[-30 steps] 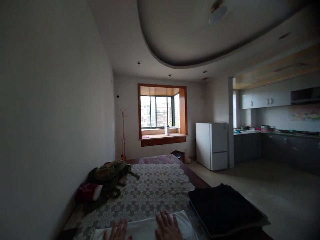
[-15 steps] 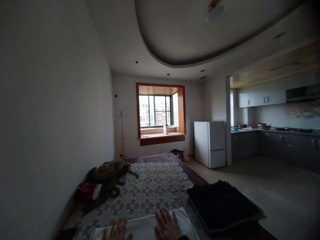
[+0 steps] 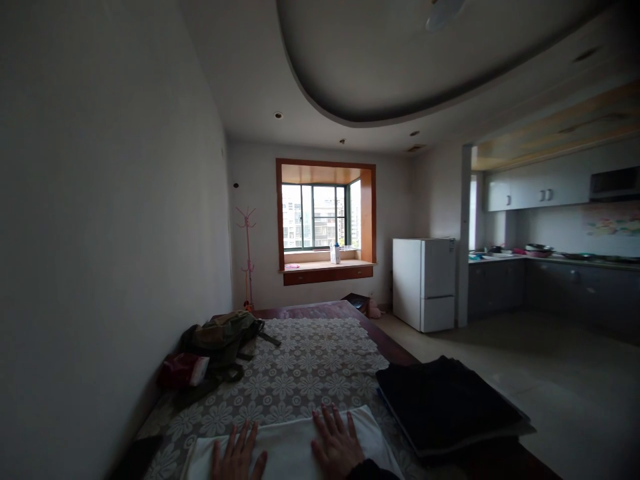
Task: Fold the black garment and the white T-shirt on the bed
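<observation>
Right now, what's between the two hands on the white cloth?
In the head view, only bare white cloth lies between the left hand and right hand; both press flat on it.

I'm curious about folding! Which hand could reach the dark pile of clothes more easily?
Probably the right hand. It lies flat on the white cloth, close beside the dark folded pile. The left hand rests flat further from it, toward the wall.

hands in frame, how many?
2. Left hand and right hand, both flat on the white cloth at the bottom edge; wrists cut off by the frame.
</observation>
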Motion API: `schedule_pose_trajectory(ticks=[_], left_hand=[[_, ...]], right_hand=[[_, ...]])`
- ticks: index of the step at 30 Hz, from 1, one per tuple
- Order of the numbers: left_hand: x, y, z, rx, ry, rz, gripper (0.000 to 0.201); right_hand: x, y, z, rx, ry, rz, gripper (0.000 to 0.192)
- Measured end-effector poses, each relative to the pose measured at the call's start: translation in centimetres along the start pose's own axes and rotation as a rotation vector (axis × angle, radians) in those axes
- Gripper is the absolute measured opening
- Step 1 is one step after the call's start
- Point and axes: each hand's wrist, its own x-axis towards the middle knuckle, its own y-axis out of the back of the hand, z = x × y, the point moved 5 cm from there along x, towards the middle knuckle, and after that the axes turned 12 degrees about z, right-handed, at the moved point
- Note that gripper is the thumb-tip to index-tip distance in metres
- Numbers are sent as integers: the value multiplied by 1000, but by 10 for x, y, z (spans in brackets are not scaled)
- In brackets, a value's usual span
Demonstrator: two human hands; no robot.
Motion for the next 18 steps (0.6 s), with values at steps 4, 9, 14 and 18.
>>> schedule_pose_trajectory(ticks=[4, 9, 14, 18], left_hand=[[-2, -4, 0, -86, -6, 44, 68], [-4, 16, -23, -416, 119, 171, 55], [-19, 44, -124, -221, 270, 326, 45], [-36, 43, -200, 74, 455, 322, 55]], right_hand=[[-1, 2, -3, -38, -14, -1, 74], [-4, 9, -11, -139, -47, -48, 70], [-2, 6, -11, -198, -60, -92, 67], [-2, 5, -11, -202, -61, -74, 65]])
